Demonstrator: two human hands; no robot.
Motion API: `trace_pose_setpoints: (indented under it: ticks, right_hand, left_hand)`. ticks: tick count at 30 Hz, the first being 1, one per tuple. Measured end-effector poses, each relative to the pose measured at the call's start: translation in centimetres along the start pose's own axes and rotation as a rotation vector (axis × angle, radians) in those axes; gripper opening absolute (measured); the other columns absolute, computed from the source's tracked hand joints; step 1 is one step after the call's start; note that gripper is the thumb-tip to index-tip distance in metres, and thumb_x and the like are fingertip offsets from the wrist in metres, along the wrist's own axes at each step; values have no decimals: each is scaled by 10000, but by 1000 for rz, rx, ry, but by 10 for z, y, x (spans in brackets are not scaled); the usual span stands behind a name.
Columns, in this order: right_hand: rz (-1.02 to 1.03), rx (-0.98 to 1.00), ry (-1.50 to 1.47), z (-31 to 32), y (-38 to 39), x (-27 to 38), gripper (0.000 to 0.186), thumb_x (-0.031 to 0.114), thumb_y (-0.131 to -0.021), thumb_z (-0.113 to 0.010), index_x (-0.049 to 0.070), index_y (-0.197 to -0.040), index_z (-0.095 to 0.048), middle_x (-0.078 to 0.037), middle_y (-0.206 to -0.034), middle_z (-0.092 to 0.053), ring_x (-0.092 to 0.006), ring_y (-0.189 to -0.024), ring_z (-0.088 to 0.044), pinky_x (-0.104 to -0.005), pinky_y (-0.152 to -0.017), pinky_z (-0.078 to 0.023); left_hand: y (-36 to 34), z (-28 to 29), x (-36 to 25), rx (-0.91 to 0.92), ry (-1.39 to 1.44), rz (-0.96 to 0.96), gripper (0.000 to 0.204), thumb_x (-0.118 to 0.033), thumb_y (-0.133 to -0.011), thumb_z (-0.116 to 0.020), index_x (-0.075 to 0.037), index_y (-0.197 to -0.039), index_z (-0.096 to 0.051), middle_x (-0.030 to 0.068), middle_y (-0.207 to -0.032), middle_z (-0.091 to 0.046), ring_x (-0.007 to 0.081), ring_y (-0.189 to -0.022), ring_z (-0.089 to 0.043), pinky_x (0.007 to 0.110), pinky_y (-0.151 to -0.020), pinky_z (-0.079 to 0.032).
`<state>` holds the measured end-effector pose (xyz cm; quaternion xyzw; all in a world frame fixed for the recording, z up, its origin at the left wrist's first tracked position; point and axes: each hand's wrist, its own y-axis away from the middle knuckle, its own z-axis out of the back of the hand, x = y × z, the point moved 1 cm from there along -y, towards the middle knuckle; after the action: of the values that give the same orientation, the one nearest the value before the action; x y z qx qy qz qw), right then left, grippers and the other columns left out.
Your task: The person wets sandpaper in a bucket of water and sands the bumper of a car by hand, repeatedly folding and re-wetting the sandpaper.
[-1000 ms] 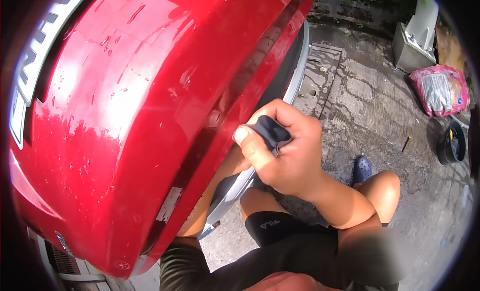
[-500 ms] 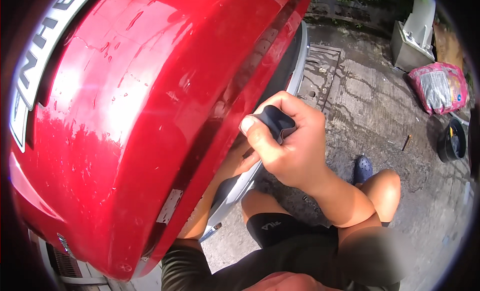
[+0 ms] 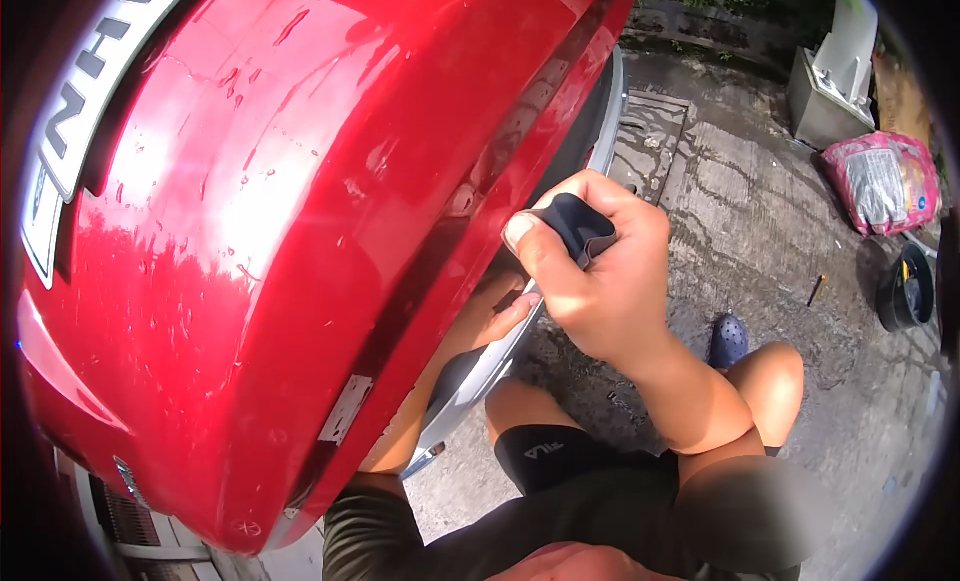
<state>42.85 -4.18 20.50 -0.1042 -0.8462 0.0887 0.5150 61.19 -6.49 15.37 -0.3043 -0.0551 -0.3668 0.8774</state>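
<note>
A glossy red car panel (image 3: 300, 311) with water drops fills the left side. My right hand (image 3: 625, 286) is closed around a small black sanding block (image 3: 578, 229), which has a thin greyish sheet along its edge. Thumb and fingers pinch it at the panel's lower right edge; its working face is hidden from me. My left hand (image 3: 503, 316) reaches under that same edge. Its fingers are stretched out beside the silver-grey car trim (image 3: 480, 376), and the panel covers part of the hand.
A white number plate (image 3: 85, 101) sits at the panel's far left. On the wet concrete ground (image 3: 740, 211) to the right are a pink bag (image 3: 880, 181), a black bucket (image 3: 905, 291) and a metal post base (image 3: 828, 101). My blue clog (image 3: 730, 339) is beside my bent leg.
My right hand, with the sanding block, has moved slightly up and right along the panel edge. My left hand stays under the edge. The whole view has shifted a little.
</note>
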Motion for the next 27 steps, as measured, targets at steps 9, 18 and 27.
trace_pose_setpoints:
  ticks: [9,18,27]
  right_hand:
    - [34,-35,76,4,0,-4,176,46,-833,-733,18,-753,-578,-30,-586,-606,-63,-542,-614,-274,-493,-486]
    - [192,40,203,-9,21,-10,167,45,-845,-735,34,-770,-586,-45,-565,-602,-114,-519,-628,-273,-488,-474]
    - [307,171,266,-17,33,-10,134,27,-848,-725,15,-805,-599,6,-621,-588,-41,-568,-561,-227,-527,-450]
  left_hand:
    - [-1,3,4,154,152,119,501,-485,-907,-647,-272,-1357,-589,51,-1427,-528,302,-1293,-493,528,-1131,-334]
    - [-2,11,15,196,214,164,506,-487,-903,-650,-270,-1355,-588,42,-1429,-528,302,-1298,-491,534,-1129,-333]
    - [-4,12,10,197,196,172,511,-489,-898,-652,-267,-1354,-588,32,-1431,-527,301,-1303,-489,541,-1127,-333]
